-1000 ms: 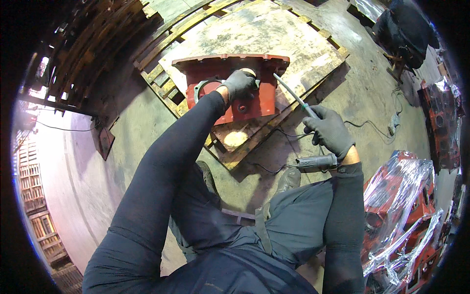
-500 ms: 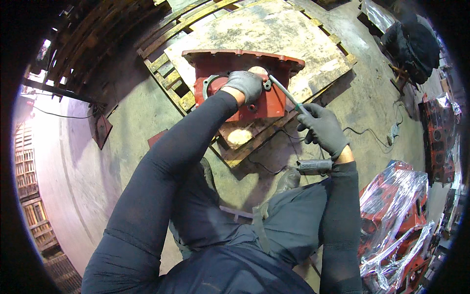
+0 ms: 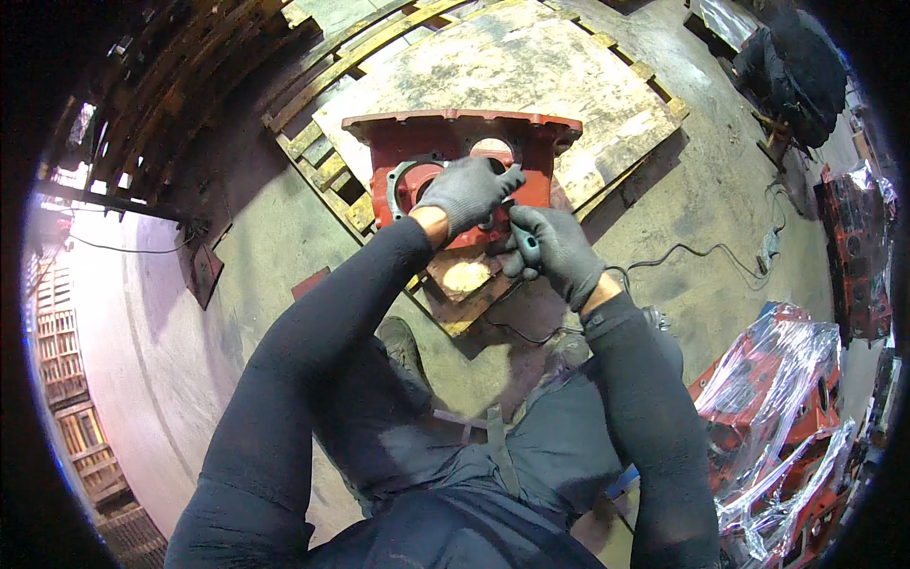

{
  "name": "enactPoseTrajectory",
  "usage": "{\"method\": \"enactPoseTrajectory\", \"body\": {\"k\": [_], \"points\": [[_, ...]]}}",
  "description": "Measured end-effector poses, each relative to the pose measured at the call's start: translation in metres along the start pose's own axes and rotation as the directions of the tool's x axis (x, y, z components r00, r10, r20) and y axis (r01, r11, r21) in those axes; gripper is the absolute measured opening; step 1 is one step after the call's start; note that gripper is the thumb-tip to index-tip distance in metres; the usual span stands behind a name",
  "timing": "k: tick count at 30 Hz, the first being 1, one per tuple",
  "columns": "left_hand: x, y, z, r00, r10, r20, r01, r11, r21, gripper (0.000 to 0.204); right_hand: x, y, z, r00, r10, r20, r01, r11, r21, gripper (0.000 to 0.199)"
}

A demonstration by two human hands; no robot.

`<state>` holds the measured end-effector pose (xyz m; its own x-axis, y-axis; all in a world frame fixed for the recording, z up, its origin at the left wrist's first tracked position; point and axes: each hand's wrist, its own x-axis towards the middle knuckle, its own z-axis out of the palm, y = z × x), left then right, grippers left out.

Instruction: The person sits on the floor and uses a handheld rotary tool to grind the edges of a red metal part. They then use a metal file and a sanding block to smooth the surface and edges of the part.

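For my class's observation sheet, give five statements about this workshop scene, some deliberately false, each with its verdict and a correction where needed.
1. The left hand and the right hand both wear gray gloves. True.
2. The left hand holds the gray-green tool. False: the right hand holds the gray-green tool.
3. A dark cable lies on the floor to the right of the red casting. True.
4. The red casting rests directly on the floor. False: it sits on a wooden board.
5. Clear plastic film covers red parts at the lower right. True.
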<state>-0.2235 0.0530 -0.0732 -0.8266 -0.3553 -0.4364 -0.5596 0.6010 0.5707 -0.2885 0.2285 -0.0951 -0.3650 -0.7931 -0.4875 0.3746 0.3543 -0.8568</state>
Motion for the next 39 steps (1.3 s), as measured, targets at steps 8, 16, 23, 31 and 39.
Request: {"method": "enactPoseTrajectory", "body": {"k": [8,16,23,31,39], "points": [[0.024,-0.088,0.049,0.96,0.275,-0.054,-0.279,0.911,-0.303,0.025,0.015,0.014,0.03,0.998,0.016,0.053,-0.023,0.991,0.133,0.039],[0.038,-0.044,-0.027,0.976,-0.012,0.217,-0.011,0.995,0.103,0.027,0.004,-0.014,0.001,0.996,-0.044,-0.079,0.036,0.994,-0.105,0.053],[0.067,-0.026,-0.028,0.941,0.261,0.216,-0.316,0.906,0.281,0.031,-0.004,-0.018,-0.017,0.994,-0.088,-0.063,0.083,0.993,-0.085,0.046],[0.024,-0.032,-0.044,0.987,-0.025,0.158,0.004,0.992,0.128,0.031,-0.034,-0.036,-0.03,0.982,-0.171,-0.083,0.164,0.983,-0.085,0.048],[0.0,-0.042,-0.031,0.991,-0.022,0.129,0.021,1.0,0.013,0.036,-0.052,-0.044,-0.03,0.979,-0.172,-0.112,0.163,0.983,-0.084,0.046]]}}
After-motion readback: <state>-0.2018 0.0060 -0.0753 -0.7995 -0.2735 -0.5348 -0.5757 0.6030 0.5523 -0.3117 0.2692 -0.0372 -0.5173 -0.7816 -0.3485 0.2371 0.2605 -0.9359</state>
